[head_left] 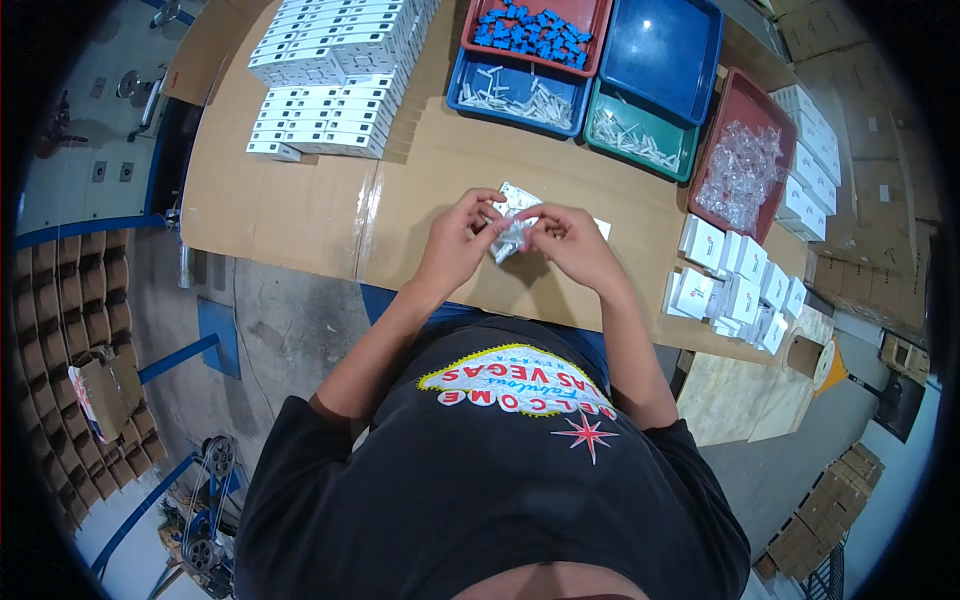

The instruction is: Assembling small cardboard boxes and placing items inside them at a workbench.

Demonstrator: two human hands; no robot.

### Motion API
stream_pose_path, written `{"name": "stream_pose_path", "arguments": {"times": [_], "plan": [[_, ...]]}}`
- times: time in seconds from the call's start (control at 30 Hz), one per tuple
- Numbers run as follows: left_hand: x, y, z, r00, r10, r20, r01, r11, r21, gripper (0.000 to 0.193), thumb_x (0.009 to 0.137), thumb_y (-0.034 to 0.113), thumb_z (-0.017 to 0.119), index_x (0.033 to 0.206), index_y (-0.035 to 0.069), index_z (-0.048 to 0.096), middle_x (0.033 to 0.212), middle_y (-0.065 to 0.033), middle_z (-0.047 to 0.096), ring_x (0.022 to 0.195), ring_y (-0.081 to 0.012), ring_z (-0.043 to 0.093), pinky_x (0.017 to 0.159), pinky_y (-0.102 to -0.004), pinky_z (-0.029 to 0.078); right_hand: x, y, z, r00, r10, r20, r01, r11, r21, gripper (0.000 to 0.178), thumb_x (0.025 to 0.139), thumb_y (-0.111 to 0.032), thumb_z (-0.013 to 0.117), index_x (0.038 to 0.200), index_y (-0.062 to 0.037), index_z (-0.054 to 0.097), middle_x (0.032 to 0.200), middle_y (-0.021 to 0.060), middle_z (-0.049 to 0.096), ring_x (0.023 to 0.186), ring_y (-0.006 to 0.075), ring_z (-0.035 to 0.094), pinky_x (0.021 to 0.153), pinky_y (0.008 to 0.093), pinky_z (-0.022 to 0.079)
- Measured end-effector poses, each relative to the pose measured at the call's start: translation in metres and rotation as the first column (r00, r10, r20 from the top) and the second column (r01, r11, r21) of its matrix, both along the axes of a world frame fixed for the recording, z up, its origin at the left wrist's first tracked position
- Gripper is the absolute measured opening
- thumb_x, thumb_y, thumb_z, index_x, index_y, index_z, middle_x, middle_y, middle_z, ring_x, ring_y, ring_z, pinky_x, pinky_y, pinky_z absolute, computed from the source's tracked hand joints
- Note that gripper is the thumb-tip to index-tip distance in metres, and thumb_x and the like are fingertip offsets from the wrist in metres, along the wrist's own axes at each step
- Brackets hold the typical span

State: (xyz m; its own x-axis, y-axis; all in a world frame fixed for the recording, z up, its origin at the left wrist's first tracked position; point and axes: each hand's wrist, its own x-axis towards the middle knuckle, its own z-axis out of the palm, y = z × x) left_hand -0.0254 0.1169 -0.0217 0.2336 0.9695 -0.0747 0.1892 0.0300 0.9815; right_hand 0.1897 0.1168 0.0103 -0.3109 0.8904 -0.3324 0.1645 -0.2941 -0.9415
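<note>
My left hand (456,240) and my right hand (574,246) meet near the front edge of the cardboard-covered table. Between them they pinch a small clear plastic bag (510,243), crinkled and shiny. Whatever the bag contains is too small to make out. Just beyond the bag, close to my fingers, a white printed piece (518,198) shows; my hands cover part of it. Another flat white piece (602,228) peeks out beside my right hand.
Stacked white boxes (325,115) stand at the far left. Trays line the far side: red with blue parts (530,38), blue (463,92) and green (640,158) with white sticks, another blue one (660,50), and red with clear bags (740,180). Small white boxes (740,290) cluster at right.
</note>
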Motion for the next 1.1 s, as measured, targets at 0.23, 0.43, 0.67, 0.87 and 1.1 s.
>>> {"name": "stream_pose_path", "arguments": {"times": [0.23,0.43,0.67,0.87,1.1], "plan": [[-0.013,-0.044,-0.039,0.939,-0.283,0.196,0.336,0.879,-0.339,0.033,0.097,0.004,0.075,0.128,0.001,0.065,0.099,-0.0022,0.070,0.087,-0.0064,0.065,0.075,-0.0246,0.052,0.016,-0.048,-0.039,0.999,0.015,-0.036,-0.023,0.970,-0.243,0.020,0.098,-0.002,0.057,0.110,-0.0057,0.072,0.088,-0.0014,0.075,0.071,0.0017,0.059,0.057,0.0195,0.043],[-0.008,-0.031,-0.056,0.935,-0.176,0.309,0.279,0.901,-0.333,0.026,0.099,0.003,0.072,0.125,0.000,0.067,0.099,-0.0019,0.067,0.091,-0.0077,0.067,0.081,-0.0234,0.053,0.019,-0.053,-0.057,0.981,-0.183,-0.056,0.167,0.962,-0.215,0.020,0.097,-0.001,0.059,0.112,-0.0028,0.072,0.088,0.0018,0.076,0.066,0.0033,0.057,0.056,0.0197,0.043],[0.002,0.008,-0.064,0.987,-0.103,0.121,0.132,0.955,-0.265,0.019,0.099,0.005,0.070,0.118,0.000,0.071,0.099,-0.0052,0.070,0.090,-0.0115,0.069,0.078,-0.0259,0.056,0.017,-0.022,-0.071,0.989,-0.148,-0.011,0.147,0.987,-0.068,0.020,0.099,-0.004,0.063,0.117,0.0018,0.070,0.098,0.0053,0.079,0.080,0.0071,0.069,0.063,0.0230,0.049],[0.008,0.024,-0.062,0.969,-0.048,-0.243,0.063,0.997,0.053,0.020,0.091,0.007,0.074,0.111,0.003,0.075,0.098,-0.0150,0.075,0.085,-0.0275,0.074,0.075,-0.0363,0.058,0.005,-0.012,-0.090,0.952,-0.182,0.247,0.167,0.983,0.080,0.016,0.099,-0.018,0.071,0.108,-0.0054,0.075,0.092,0.0071,0.076,0.074,0.0157,0.069,0.066,0.0310,0.052],[0.010,0.026,-0.060,0.927,-0.025,-0.375,0.089,0.984,0.153,0.018,0.088,0.010,0.075,0.106,0.008,0.075,0.093,-0.0090,0.076,0.088,-0.0286,0.072,0.079,-0.0410,0.053,-0.003,-0.013,-0.089,0.814,-0.222,0.537,0.048,0.947,0.318,0.014,0.095,-0.023,0.074,0.101,-0.0115,0.079,0.098,0.0066,0.070,0.082,0.0252,0.071,0.071,0.0381,0.054]]}}
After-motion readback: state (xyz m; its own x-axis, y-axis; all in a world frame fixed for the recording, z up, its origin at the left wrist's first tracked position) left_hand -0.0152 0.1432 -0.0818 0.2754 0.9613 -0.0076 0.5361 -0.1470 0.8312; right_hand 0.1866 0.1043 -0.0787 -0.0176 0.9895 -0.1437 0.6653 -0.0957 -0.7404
